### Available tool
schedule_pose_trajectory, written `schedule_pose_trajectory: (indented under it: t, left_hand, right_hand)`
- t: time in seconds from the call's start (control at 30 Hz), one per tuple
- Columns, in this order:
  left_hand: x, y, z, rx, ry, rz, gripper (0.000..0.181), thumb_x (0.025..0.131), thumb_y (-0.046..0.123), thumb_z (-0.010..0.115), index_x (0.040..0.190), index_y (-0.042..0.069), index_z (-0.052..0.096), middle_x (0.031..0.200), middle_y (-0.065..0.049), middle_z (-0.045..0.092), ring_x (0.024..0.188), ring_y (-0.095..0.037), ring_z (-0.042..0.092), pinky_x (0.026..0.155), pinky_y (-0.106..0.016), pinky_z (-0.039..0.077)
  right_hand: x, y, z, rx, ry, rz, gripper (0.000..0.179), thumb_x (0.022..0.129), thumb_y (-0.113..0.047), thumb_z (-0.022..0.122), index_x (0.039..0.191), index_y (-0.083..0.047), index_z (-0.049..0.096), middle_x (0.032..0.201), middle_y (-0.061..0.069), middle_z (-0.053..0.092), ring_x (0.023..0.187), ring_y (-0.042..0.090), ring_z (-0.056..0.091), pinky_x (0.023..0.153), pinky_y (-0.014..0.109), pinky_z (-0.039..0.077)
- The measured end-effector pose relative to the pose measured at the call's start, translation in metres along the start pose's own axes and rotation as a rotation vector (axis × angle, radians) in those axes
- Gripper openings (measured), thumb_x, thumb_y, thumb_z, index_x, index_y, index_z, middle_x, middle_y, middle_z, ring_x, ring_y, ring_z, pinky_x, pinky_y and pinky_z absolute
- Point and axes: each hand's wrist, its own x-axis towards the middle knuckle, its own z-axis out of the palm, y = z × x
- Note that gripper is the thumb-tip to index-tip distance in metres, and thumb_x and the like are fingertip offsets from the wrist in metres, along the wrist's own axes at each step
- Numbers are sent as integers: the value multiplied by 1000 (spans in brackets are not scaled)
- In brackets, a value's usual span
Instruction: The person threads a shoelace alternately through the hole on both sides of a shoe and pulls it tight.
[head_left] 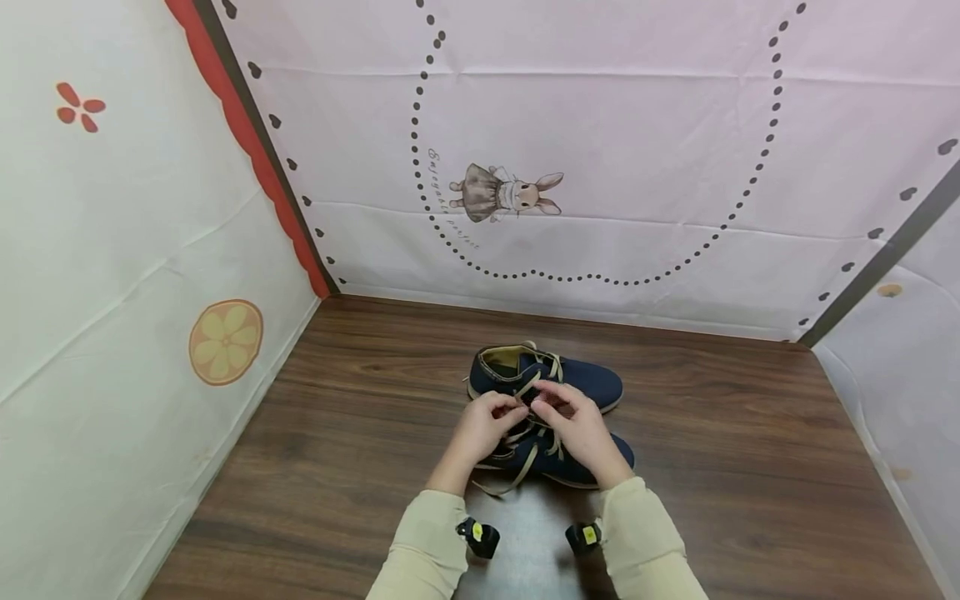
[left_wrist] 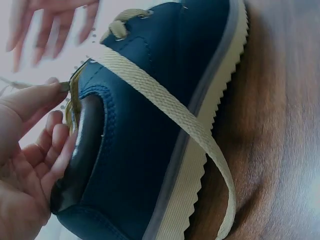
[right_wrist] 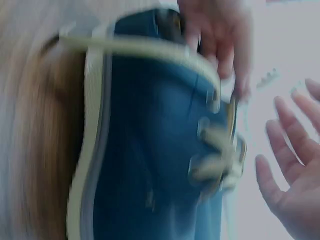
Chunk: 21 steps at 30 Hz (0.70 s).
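Observation:
Two navy lace-up shoes with beige laces sit side by side on the floor, toes to the right in the head view: a far shoe (head_left: 596, 382) and a near shoe (head_left: 562, 469). Over the near shoe's opening, my left hand (head_left: 483, 423) pinches a thin shoelace end (left_wrist: 65, 86) between thumb and finger. My right hand (head_left: 581, 425) hovers just above the laces, its fingers apart and slightly bent, holding nothing in the right wrist view. Another loose lace (left_wrist: 165, 105) drapes down the near shoe's side onto the floor. The right wrist view is blurred.
The dark wooden floor (head_left: 360, 417) stretches around the shoes. Behind it stands a pale printed sheet (head_left: 637, 167) with a rabbit figure, and a white sheet (head_left: 135, 275) stands on the left. Black wrist cameras (head_left: 480, 537) sit at both sleeves.

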Motion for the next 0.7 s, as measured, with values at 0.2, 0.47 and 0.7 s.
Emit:
schedule_pose_trajectory:
  t: [0.2,0.47,0.7]
  left_hand:
    - [-1,-5,-5,-427,43,-114,18,89,12,63,91,-5,65,90,-10,64,74,-18,59,61,-28,53]
    - [-7,-22,-26,-1067,255,-228,17,94,3,51,81,8,61,76,-4,64,68,-12,61,60,-25,51]
    - [-14,-35,-42,-1187,394,-338,13,96,9,50,86,9,58,79,-3,68,70,-11,63,61,-23,50]
  right_hand:
    - [-15,34,-17,-390,-190,130,89,67,-39,81,140,-10,39,141,13,37,130,36,27,101,61,16]
    - [-25,52,-14,-462,-227,117,90,64,-39,83,139,-13,41,140,14,38,130,35,28,103,59,7]
    - [-24,52,-11,-464,-226,120,89,64,-40,84,138,-15,43,140,12,39,130,33,30,104,58,8]
